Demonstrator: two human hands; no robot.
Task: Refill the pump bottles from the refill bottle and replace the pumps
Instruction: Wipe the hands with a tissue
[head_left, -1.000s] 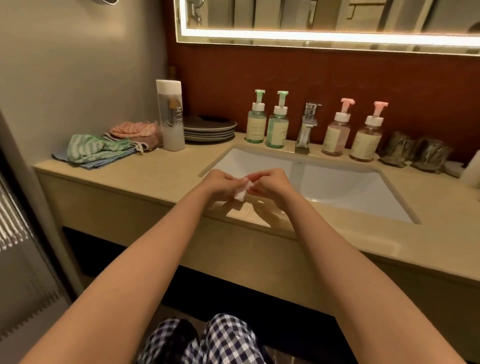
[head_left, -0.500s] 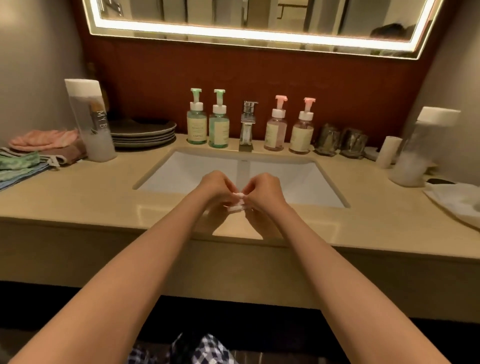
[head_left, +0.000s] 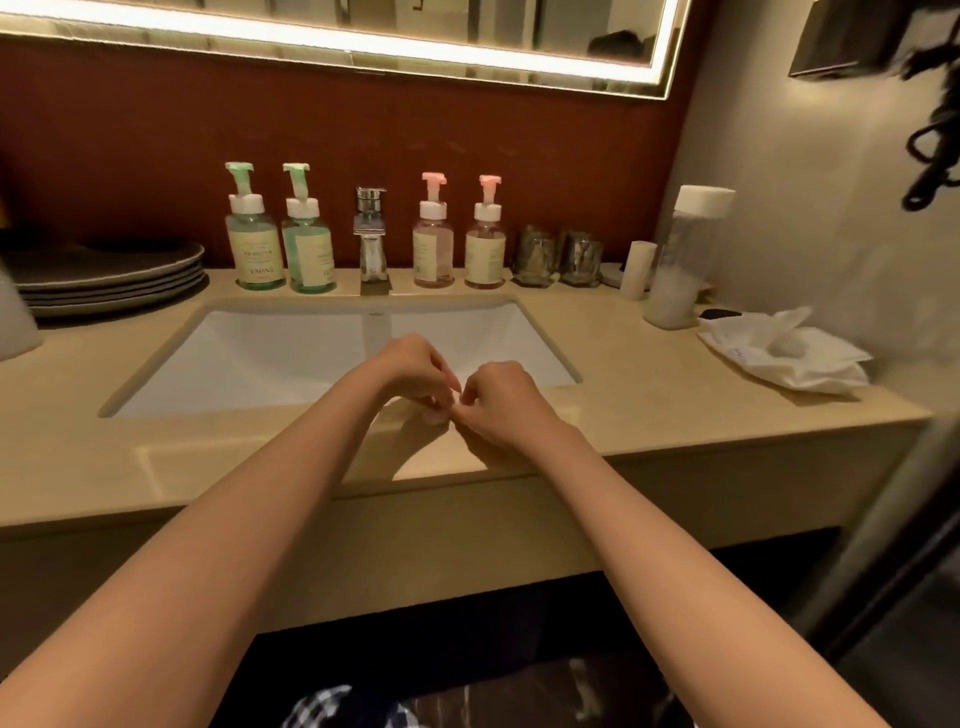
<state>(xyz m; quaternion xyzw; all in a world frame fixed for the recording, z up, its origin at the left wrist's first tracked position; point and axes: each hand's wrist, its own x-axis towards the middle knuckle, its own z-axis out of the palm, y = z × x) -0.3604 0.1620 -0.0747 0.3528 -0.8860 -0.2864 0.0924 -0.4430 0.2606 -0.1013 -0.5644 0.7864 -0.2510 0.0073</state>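
Both hands stayed together at the sink's (head_left: 524, 322) front edge; left hand (head_left: 410, 371) and right hand (head_left: 498, 402) pinch fingertips closed, anything held too hidden to tell.

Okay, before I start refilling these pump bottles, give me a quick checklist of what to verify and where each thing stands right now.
1. Hands free: not ok. The left hand and right hand are pinched together on something small; what it is cannot be told.
2. Pumps seated: ok. Both green pump bottles and both pink pump bottles stand upright, pumps on.
3. Refill bottle within reach: ok. The tall white-capped bottle stands at the counter's right.
4. Its cap off: not ok, it is on.
5. Wipe handy: ok. Crumpled tissue lies at right.
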